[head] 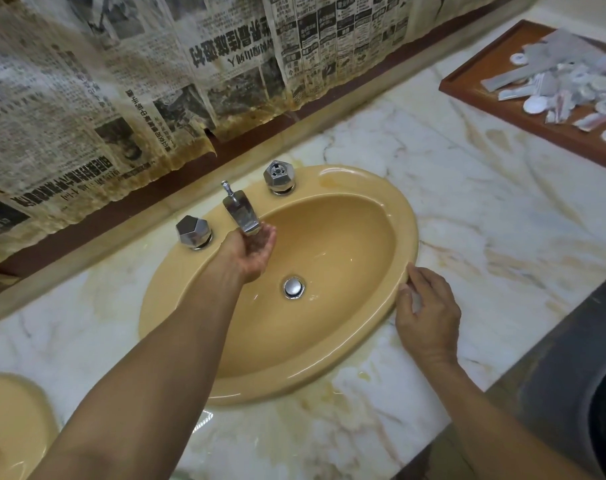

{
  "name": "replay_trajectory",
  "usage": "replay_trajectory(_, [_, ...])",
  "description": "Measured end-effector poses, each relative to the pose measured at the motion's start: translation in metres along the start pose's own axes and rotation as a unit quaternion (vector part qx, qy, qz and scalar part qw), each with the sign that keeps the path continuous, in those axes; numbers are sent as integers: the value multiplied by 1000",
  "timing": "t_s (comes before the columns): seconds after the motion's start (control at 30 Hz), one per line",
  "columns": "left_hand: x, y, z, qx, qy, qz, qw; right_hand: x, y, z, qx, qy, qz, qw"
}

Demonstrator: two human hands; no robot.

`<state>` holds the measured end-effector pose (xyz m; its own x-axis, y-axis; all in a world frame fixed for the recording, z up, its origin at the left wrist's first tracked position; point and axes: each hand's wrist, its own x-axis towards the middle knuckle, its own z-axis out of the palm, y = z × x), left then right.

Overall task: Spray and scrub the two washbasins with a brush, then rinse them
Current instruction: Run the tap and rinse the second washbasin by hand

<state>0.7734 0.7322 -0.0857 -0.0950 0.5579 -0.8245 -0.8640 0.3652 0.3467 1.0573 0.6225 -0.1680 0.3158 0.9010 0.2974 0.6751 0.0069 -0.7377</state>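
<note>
**Left hand cupped under the tap, right hand on the basin rim**

The left hand (253, 251) is inside the yellow washbasin (363, 181), palm up and loosely cupped, holding nothing. The chrome spout (242, 213) is directly above its fingers. One faceted tap knob (193, 232) sits just left of its wrist, the other (279, 176) beyond its fingertips. The drain plug (293, 287) lies just right of the heel of this hand.

The right hand (429, 317) rests on the marble counter (485, 237), fingers bent, tips touching the basin's outer rim, gripping nothing.

The second washbasin (14, 420) shows partly, well left of the left forearm. A wooden tray (474, 91) of sachets lies far beyond the right hand. Newspaper (121, 81) covers the wall beyond both hands.
</note>
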Motion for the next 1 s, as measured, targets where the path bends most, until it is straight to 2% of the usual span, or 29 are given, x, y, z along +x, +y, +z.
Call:
replay_trajectory(0.23, [-25,-19,-1,12,-1,-25,1000,0,0,-2,36,7,31,999])
replay_trajectory(0.4, [-73,-74,4,202,-40,-35,978,-34,-38,7,70,5,182,981])
replay_trajectory(0.47, [-85,-94,2,267,-61,-32,961,-66,-72,29,18,-45,164,985])
replay_trajectory(0.53, [-87,-104,-6,316,-65,5,946,-81,-95,53,-89,-93,156,979])
replay_trajectory(0.57, [-85,-103,-13,326,-62,40,942,-73,-99,59,-123,-91,176,973])
replay_trajectory(0.67, [-74,-82,-42,347,-28,168,922,-28,-79,60,-142,-93,187,968])
replay_trajectory(0.77, [-59,-55,-96,444,24,273,853,20,-52,44,-74,-107,176,976])
replay_trajectory(0.83, [-53,-40,-135,536,47,322,779,29,-51,39,-50,-109,190,975])
replay_trajectory(0.93, [-55,-31,-168,638,72,373,670,-11,-72,45,-49,-83,199,975])
replay_trajectory(1.0, [-53,-33,-171,649,79,393,646,-52,-92,45,-99,-97,145,980])
